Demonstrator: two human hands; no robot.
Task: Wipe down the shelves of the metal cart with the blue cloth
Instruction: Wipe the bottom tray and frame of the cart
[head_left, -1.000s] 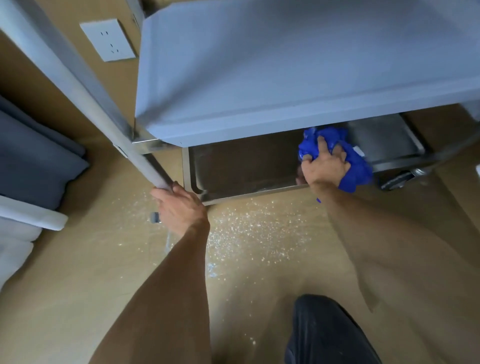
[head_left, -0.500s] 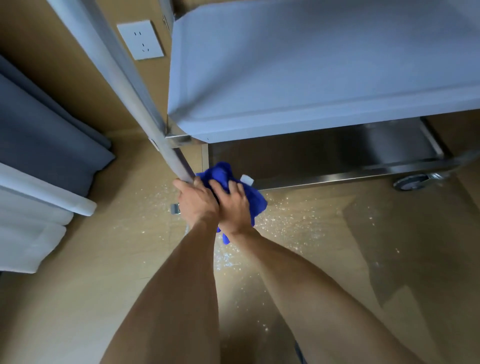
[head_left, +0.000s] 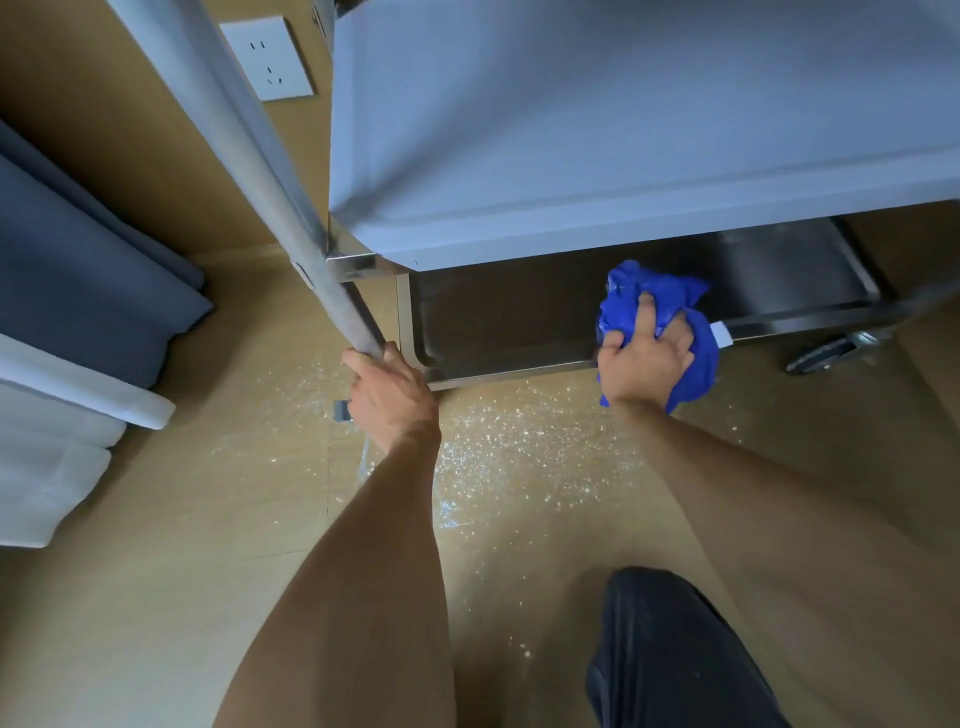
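Note:
The metal cart fills the upper right: an upper shelf (head_left: 623, 130) seen from above and, below it, the dark bottom shelf (head_left: 509, 322) with a raised rim. My right hand (head_left: 644, 358) presses the bunched blue cloth (head_left: 696, 343) onto the front rim of the bottom shelf, fingers spread over and curled into it. My left hand (head_left: 389, 395) grips the lower end of the cart's slanted upright post (head_left: 270, 182) at the cart's left corner. The back of the bottom shelf is hidden under the upper shelf.
White crumbs (head_left: 509, 447) lie scattered on the tan floor in front of the cart. A caster wheel (head_left: 826, 353) shows at the right. Dark and white curtains (head_left: 78, 322) hang at the left, a wall socket (head_left: 270, 57) behind. My dark-trousered knee (head_left: 670, 654) is at the bottom.
My right hand has swept the cloth from beside my left hand at the cart's left corner rightward along the bottom shelf's front rim. My left hand keeps its grip on the post.

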